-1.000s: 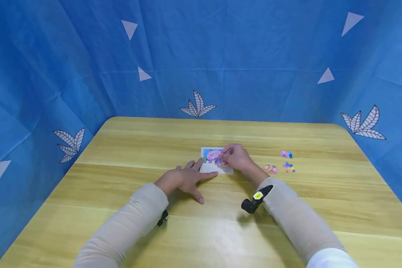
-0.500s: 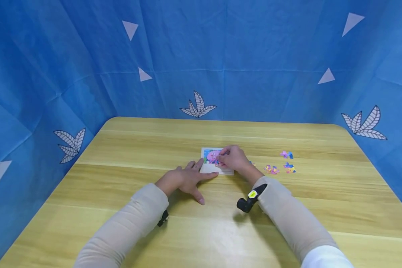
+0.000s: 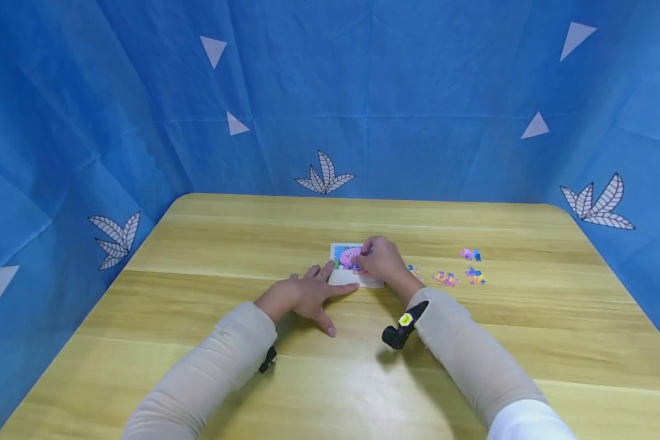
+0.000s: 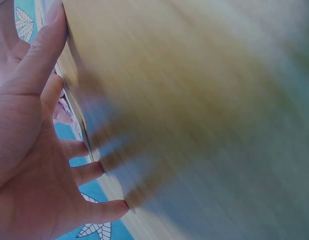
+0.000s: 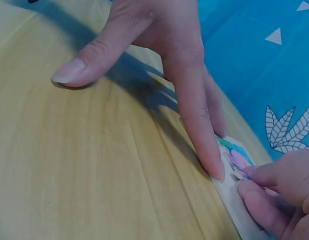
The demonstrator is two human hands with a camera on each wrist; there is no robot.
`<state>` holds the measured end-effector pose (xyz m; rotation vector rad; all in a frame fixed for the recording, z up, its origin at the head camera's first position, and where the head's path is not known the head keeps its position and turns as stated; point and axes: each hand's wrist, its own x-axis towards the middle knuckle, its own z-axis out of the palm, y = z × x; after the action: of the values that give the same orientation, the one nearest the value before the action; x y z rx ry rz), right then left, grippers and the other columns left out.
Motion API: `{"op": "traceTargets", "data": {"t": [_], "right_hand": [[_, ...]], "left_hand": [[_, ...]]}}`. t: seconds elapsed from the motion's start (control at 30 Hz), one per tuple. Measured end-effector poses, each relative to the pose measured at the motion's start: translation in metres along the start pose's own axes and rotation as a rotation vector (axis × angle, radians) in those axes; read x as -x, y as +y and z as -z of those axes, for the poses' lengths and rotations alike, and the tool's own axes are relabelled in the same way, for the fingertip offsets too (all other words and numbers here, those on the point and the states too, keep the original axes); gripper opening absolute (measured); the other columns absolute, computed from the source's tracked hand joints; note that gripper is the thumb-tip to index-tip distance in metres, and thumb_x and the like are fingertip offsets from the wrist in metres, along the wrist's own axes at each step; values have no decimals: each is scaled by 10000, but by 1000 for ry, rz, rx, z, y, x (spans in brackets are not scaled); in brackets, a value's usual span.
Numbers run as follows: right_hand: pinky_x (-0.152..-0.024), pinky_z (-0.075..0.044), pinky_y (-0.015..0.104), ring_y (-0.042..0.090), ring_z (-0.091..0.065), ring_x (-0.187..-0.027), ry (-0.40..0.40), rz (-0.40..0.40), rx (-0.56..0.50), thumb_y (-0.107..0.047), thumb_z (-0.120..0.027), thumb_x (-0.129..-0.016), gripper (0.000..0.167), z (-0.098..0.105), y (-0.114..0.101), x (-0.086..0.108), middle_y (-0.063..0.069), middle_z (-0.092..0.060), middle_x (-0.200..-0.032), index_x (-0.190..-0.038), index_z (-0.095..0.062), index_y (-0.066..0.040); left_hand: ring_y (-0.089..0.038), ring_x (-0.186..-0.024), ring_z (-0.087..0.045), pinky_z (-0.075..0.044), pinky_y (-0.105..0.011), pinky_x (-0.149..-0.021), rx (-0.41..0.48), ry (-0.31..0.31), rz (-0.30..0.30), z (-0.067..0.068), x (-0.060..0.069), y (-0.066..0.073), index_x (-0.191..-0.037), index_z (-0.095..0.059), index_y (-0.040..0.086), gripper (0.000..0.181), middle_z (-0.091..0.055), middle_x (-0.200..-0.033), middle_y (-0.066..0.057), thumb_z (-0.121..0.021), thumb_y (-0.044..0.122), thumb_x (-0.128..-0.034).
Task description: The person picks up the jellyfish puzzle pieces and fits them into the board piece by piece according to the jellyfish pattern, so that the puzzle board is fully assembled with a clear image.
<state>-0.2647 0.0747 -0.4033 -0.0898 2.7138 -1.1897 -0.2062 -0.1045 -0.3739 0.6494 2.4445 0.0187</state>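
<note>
A small jigsaw board (image 3: 342, 279) with a white border lies near the middle of the table, its upper part filled with a pink cartoon picture (image 3: 346, 255). Spread wide, my left hand (image 3: 308, 294) rests its fingertips on the board's left and near edge, the thumb out over the wood. My right hand (image 3: 384, 261) is over the board's right side. In the right wrist view its thumb and fingers pinch a small puzzle piece (image 5: 239, 175) against the picture; the fingers hide most of the piece. The left wrist view shows the left palm (image 4: 24, 150) with fingertips down.
Loose clusters of puzzle pieces lie right of the board: one pink and yellow (image 3: 446, 278), one blue and yellow (image 3: 475, 275), one pink and blue (image 3: 470, 254). More pieces (image 3: 414, 271) show beside the right wrist. A blue curtain (image 3: 264, 79) hangs behind the wooden table (image 3: 242, 226).
My right hand and forearm have shifted slightly left, uncovering pieces beside the wrist. The fingers stay low over the picture. My left hand has kept its place.
</note>
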Motion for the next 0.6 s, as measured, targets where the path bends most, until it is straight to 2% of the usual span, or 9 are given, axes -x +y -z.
{"op": "traceTargets", "data": {"t": [0.3,0.6], "right_hand": [[-525,-486,219,97,-612,-516,-29,3,28,-202,-729,-832,228,3,-3,-2,50,-656,-652,-867,-579,-34],[-480,-492,219,99,-584,-504,-75,-59,34,-194,-756,-811,258,7,-5,-8,67,-616,-672,-848,-563,-26]], "left_hand": [[-363,-1445,-9,-152,-672,-1057,2,5,3,0,-1,0,-1449,-122,534,958,84,-1592,-91,-694,636,-687],[-364,-1444,-12,-158,-672,-1056,-3,2,-2,0,-1,-1,-1450,-114,533,959,85,-1590,-103,-688,639,-689]]}}
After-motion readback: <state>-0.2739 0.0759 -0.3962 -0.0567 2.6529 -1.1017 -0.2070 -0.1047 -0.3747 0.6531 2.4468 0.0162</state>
